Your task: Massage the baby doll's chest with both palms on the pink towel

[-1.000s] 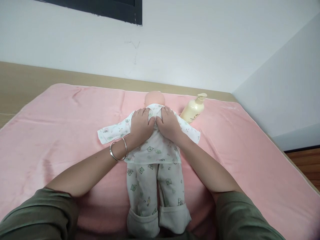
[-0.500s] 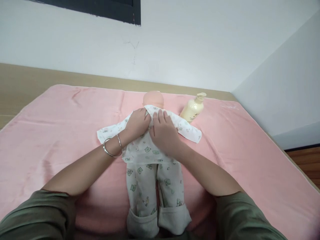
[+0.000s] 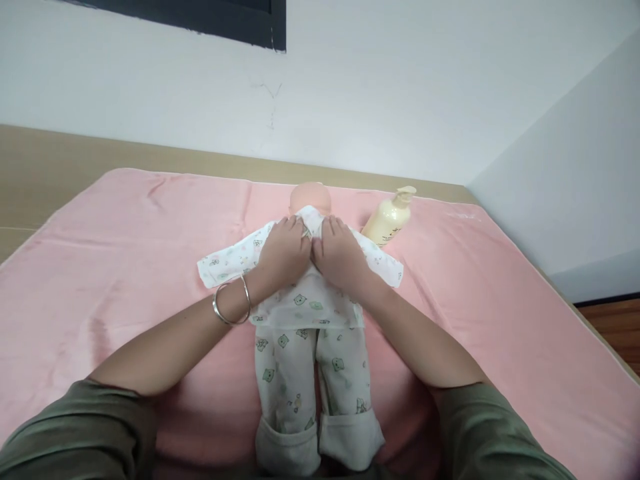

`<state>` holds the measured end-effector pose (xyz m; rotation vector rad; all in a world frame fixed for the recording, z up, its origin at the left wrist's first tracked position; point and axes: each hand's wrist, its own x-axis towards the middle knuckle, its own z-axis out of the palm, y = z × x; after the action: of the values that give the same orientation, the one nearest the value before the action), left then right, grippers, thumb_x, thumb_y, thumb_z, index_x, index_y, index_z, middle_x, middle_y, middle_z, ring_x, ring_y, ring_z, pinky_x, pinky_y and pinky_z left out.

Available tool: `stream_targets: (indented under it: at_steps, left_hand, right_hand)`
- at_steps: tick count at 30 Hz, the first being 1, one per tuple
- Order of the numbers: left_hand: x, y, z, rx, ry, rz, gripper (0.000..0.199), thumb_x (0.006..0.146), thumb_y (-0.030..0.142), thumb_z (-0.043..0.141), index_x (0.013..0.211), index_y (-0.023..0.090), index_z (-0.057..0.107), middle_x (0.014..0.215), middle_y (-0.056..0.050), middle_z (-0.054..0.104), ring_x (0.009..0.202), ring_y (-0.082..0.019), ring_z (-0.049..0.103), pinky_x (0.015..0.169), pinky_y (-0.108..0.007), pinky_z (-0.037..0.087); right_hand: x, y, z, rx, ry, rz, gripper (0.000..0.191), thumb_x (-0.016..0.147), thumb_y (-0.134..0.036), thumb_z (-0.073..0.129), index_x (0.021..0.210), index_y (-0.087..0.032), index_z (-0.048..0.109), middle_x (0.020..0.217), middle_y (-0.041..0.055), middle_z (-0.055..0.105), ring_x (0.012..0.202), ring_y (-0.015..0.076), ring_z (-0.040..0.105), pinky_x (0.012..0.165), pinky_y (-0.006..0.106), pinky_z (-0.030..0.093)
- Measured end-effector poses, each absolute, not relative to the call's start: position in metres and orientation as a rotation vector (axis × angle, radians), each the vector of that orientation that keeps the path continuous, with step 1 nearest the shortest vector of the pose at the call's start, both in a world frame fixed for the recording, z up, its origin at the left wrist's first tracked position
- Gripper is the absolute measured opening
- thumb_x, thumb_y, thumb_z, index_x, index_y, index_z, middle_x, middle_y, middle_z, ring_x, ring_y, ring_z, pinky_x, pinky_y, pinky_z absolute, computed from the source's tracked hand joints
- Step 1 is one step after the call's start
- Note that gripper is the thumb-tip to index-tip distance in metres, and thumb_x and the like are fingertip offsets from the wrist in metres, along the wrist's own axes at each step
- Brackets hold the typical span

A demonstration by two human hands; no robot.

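Observation:
A baby doll lies on the pink sheet, its bare head (image 3: 311, 197) farthest from me. It wears a white printed shirt (image 3: 310, 307) with both sleeves spread sideways, and matching trousers (image 3: 285, 380) with turned-up cuffs. My left hand (image 3: 286, 252), a silver bangle at its wrist, is closed on the shirt at the upper chest, left of the middle. Beside it, my right hand (image 3: 341, 257) has its fingers bent and grips the shirt on the other side. The two thumbs nearly meet at the centre, and the hands cover most of the chest.
A cream pump bottle (image 3: 389, 219) leans beyond the doll's right-hand sleeve. The pink sheet (image 3: 150, 320) lies over a wooden surface (image 3: 60, 157), with a white wall (image 3: 380, 87) behind it and another at the right.
My right hand has gone from lying flat with stretched fingers to bent fingers gripping the shirt. My left hand has shifted slightly right, closer to the other. The view has moved a little.

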<state>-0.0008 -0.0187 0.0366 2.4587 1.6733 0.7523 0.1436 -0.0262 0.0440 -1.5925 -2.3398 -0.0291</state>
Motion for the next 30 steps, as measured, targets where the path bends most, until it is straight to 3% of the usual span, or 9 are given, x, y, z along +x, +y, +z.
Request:
stream_targets:
  at_steps: [3,5,7,10,12,14,19,23,30]
  left_hand:
    - [-0.01,0.0,0.044,2.196,1.785,0.682,0.029,0.093,0.02,0.032,0.088,0.017,0.061,0.091,-0.014,0.07,0.084,-0.025,0.064,0.08,-0.04,0.051]
    - [-0.01,0.0,0.044,2.185,1.816,0.671,0.03,0.094,0.021,0.031,0.086,0.017,0.06,0.088,-0.013,0.069,0.082,-0.025,0.063,0.077,-0.039,0.051]
    - [-0.005,-0.009,0.042,2.354,1.798,0.67,0.034,0.096,0.02,0.029,0.09,0.015,0.062,0.095,-0.017,0.069,0.092,-0.029,0.064,0.085,-0.044,0.05]
    - [0.006,-0.032,0.033,2.571,1.758,0.72,0.042,0.099,0.024,0.027,0.115,0.005,0.062,0.125,-0.026,0.064,0.124,-0.037,0.056,0.105,-0.054,0.043]
    - [0.011,-0.042,0.028,2.598,1.747,0.765,0.047,0.101,0.027,0.028,0.131,0.002,0.054,0.141,-0.027,0.055,0.139,-0.038,0.046,0.113,-0.056,0.037]
    - [0.01,-0.043,0.026,2.627,1.693,0.778,0.047,0.101,0.027,0.029,0.136,0.005,0.052,0.143,-0.025,0.055,0.142,-0.037,0.043,0.115,-0.057,0.036]
    - [-0.007,-0.01,0.033,2.564,1.619,0.679,0.035,0.096,0.02,0.03,0.103,0.011,0.064,0.111,-0.021,0.068,0.112,-0.033,0.061,0.099,-0.052,0.047]
    - [-0.01,-0.002,0.04,2.303,1.77,0.658,0.038,0.098,0.022,0.025,0.098,0.013,0.062,0.099,-0.017,0.069,0.092,-0.029,0.065,0.086,-0.045,0.052]
    - [0.009,-0.037,0.034,2.493,1.805,0.768,0.049,0.099,0.032,0.036,0.135,0.002,0.051,0.138,-0.026,0.057,0.136,-0.037,0.049,0.115,-0.051,0.037]
  right_hand:
    - [0.129,-0.056,0.04,-1.499,-2.361,-0.156,0.056,0.102,-0.026,0.035,0.149,0.003,0.043,0.156,0.0282,0.043,0.148,0.0418,0.037,0.122,0.057,0.031]
    - [0.127,-0.058,0.039,-1.481,-2.354,-0.139,0.054,0.102,-0.024,0.034,0.149,0.0,0.044,0.158,0.025,0.043,0.15,0.0406,0.035,0.123,0.055,0.031]
    - [0.133,-0.043,0.04,-1.498,-2.324,-0.046,0.054,0.102,-0.023,0.032,0.148,0.001,0.046,0.156,0.0241,0.046,0.149,0.037,0.038,0.123,0.051,0.032]
    - [0.149,-0.008,0.043,-1.583,-2.243,0.127,0.052,0.1,-0.026,0.036,0.14,0.002,0.052,0.149,0.0248,0.054,0.142,0.0346,0.047,0.121,0.049,0.036]
    - [0.156,0.008,0.044,-1.622,-2.21,0.178,0.051,0.099,-0.03,0.038,0.136,0.001,0.055,0.145,0.0243,0.057,0.139,0.0352,0.05,0.119,0.05,0.038]
    - [0.157,0.01,0.044,-1.628,-2.215,0.154,0.051,0.099,-0.031,0.036,0.135,0.0,0.055,0.144,0.0246,0.058,0.138,0.036,0.05,0.118,0.052,0.038]
    - [0.135,-0.037,0.037,-1.592,-2.248,-0.105,0.056,0.1,-0.026,0.034,0.145,0.005,0.046,0.151,0.0287,0.049,0.143,0.0392,0.044,0.121,0.053,0.033]
    - [0.125,-0.057,0.034,-1.543,-2.239,-0.159,0.056,0.101,-0.027,0.034,0.15,-0.001,0.043,0.157,0.0233,0.045,0.148,0.0387,0.038,0.122,0.053,0.031]
    - [0.162,0.01,0.042,-1.604,-2.242,0.172,0.053,0.1,-0.031,0.035,0.139,0.0,0.054,0.145,0.0227,0.058,0.14,0.0332,0.049,0.12,0.048,0.036]
